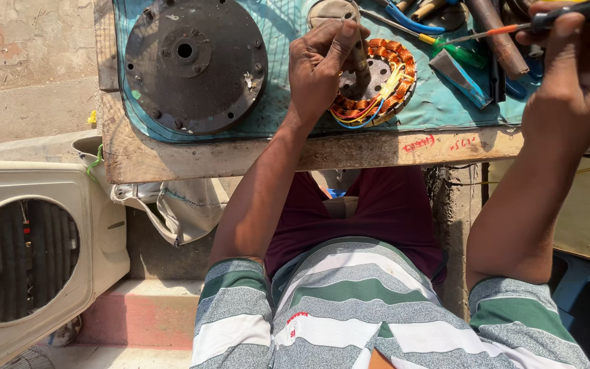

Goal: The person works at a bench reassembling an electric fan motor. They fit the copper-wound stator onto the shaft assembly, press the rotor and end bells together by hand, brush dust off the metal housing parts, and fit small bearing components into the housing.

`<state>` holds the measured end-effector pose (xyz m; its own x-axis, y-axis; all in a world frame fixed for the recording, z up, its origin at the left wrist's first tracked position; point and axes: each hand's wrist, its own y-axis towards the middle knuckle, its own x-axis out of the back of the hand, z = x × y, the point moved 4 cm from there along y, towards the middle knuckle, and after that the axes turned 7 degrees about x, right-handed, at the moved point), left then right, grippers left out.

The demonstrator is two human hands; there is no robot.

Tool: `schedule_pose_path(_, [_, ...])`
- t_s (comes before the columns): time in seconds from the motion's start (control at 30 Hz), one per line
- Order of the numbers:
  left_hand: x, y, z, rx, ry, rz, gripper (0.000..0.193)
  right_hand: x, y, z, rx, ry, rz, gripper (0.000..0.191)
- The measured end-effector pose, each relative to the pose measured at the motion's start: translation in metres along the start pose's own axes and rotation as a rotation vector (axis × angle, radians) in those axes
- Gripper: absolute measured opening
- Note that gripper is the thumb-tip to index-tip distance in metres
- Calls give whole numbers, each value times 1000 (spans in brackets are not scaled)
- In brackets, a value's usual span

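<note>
One stator point(375, 83) and one cover point(192, 63) lay flat. Left hand point(322, 65) gripped a shaft point(359, 55), upright; right hand point(578, 75) clenched a screwdriver point(513, 29), pointing left.

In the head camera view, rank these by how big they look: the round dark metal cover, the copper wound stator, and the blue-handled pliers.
1. Round dark metal cover, clearly largest.
2. Copper wound stator, partly hidden by the left hand.
3. Blue-handled pliers, smallest, though cut off by the top edge.

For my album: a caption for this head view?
Left hand steadies a copper-wound stator; right hand holds a screwdriver.
</note>
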<state>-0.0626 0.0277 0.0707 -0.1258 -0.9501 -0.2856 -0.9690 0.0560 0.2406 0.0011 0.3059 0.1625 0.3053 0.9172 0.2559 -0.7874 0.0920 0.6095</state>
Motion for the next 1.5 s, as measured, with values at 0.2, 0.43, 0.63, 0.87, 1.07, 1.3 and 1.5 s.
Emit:
schedule_pose_path(0.2, [-7, 2, -7, -82, 232, -75, 44, -33, -33, 50, 497, 176, -86, 34])
schedule_pose_path(0.43, [-9, 5, -6, -68, 246, -88, 43, -69, -37, 53, 679, 181, -35, 33])
schedule_pose_path(0.63, [-10, 4, -6, -88, 236, -86, 41, -75, -44, 38, 718, 168, -33, 34])
schedule_pose_path(0.87, [-13, 4, -5, -70, 221, -73, 38, -84, -58, 46, 854, -112, -62, 47])
schedule_pose_path(1.07, [-14, 5, -7, -71, 221, -44, 36, -87, -61, 42, 830, -49, -87, 47])
schedule_pose_path(1.3, [-13, 4, -12, -106, 279, 27, 39, -72, -47, 35, 588, 88, -108, 45])
schedule_pose_path(1.5, [-14, 3, -11, -161, 286, 106, 37, -55, -37, 26, 402, 120, -29, 39])
